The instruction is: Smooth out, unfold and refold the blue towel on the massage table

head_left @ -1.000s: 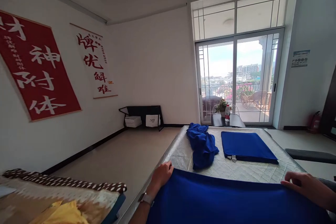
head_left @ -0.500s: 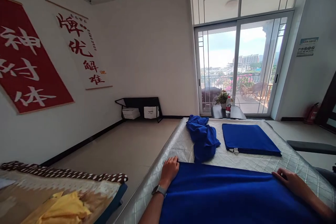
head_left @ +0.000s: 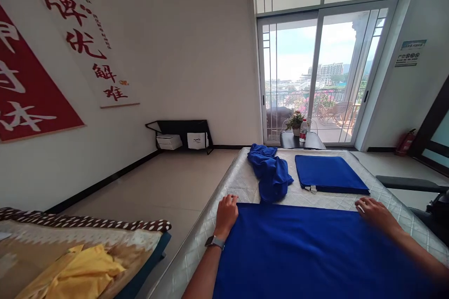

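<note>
Cloth (head_left: 294, 247) touches loosely curled left hand (head_left: 227, 216) and right hand (head_left: 378, 214).

Near cloth (head_left: 287, 247) on mattress (head_left: 240, 182); left hand (head_left: 227, 217) at its far left corner, right hand (head_left: 379, 214) at its far right corner. Behind it, same mattress: bundled cloth (head_left: 273, 180) left, folded cloth (head_left: 329, 174) right. Past mattress: table (head_left: 315, 141) with plant (head_left: 293, 123) left, bottle (head_left: 303, 131) right; sliding door (head_left: 315, 65) behind. Fire extinguisher (head_left: 406, 142) right of door.
</note>
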Available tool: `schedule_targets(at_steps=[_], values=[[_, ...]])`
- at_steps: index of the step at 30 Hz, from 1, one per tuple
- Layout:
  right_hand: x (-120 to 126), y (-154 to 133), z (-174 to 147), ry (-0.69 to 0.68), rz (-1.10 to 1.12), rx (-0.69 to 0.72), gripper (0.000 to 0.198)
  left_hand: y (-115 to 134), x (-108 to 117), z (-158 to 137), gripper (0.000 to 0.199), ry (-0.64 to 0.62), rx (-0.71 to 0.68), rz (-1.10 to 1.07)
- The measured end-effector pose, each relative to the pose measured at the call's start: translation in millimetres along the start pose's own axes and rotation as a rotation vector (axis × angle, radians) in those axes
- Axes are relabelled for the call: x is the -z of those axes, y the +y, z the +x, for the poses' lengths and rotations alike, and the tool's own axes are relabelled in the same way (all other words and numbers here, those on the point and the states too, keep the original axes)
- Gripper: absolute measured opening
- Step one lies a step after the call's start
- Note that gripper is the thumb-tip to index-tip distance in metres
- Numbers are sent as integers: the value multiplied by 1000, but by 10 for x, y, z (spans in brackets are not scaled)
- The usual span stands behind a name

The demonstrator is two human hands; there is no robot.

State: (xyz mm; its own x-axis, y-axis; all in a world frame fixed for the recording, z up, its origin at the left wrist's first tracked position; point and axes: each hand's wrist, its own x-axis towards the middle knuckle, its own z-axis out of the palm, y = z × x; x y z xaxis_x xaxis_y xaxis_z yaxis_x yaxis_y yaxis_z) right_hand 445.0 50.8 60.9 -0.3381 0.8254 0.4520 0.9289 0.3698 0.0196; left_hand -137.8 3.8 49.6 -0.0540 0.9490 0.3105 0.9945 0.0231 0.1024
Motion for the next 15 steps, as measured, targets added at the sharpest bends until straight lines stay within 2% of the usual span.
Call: schedule_targets(at_steps=[2,5,8,10,12,15], values=[[52,-410,64,2,33,89,29,37,17,-21,39,-40,-74,-37],[118,-1257,186,-56,178,276,30,99,7,-86,31,-127,-188,-93],[110,-2170,335,-113,343,409,34,126,-22,-153,38,-175,-225,-116],[25,-2690,438,-121,448,441,38,118,-44,-175,43,-185,-225,-117],[-130,-3090,535,-124,503,448,42,93,-69,-179,46,-193,-226,-114],[-420,-3444,665,-138,518,429,43,39,-109,-164,48,-223,-234,-121]])
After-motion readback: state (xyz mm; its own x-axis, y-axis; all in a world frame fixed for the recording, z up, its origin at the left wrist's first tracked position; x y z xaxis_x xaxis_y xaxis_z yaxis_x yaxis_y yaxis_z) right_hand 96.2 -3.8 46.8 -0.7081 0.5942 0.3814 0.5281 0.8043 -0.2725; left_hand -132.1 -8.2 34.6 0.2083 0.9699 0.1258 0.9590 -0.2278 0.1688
